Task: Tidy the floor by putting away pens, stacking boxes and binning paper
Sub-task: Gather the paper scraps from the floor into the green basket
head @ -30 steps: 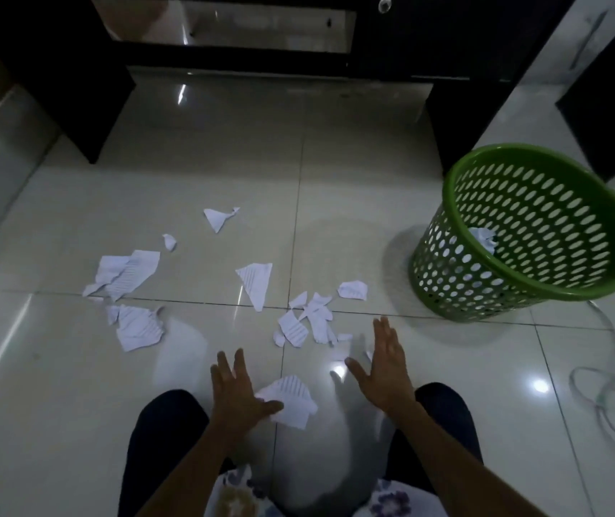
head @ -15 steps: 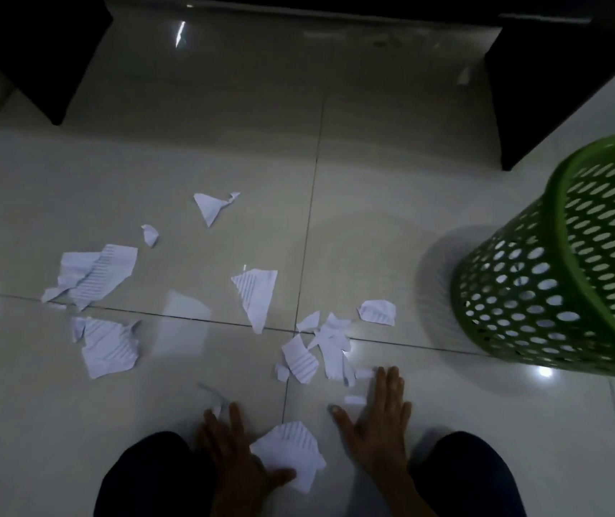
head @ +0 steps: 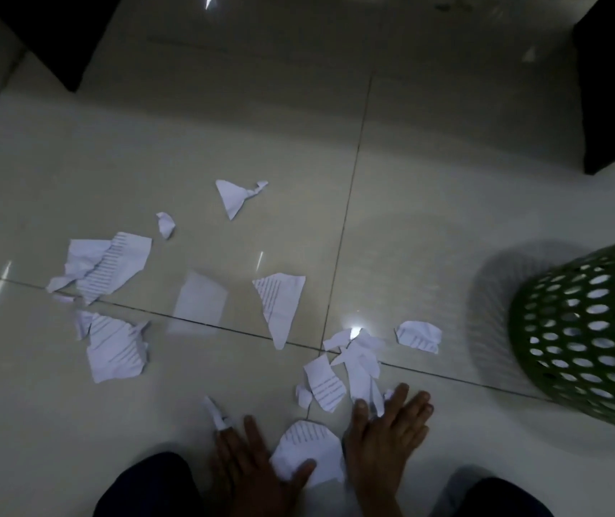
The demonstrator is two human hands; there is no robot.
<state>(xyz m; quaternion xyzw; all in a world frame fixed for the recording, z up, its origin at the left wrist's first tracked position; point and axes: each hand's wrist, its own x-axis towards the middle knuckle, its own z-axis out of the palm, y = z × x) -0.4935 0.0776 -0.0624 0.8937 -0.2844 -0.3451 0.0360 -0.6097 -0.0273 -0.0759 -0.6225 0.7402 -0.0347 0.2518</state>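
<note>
I see both hands spread flat on the floor point(head: 429, 188), fingers straight, gripping nothing; the left hand point(head: 257, 470) rests its thumb on the nearest paper scrap point(head: 307, 447), which lies between the hands; the right hand point(head: 388, 436) touches a cluster of strips point(head: 358, 363); more torn paper point(head: 280, 304) lies scattered ahead; the green bin point(head: 589, 341) stands to the right.

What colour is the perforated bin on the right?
The bin is green; the head view shows it.

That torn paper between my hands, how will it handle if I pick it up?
The torn paper looks thin and creased, so it is probably light and floppy. It lies nearly flat on the glossy floor, so it may slide before lifting; its torn edges could rip further.
</note>
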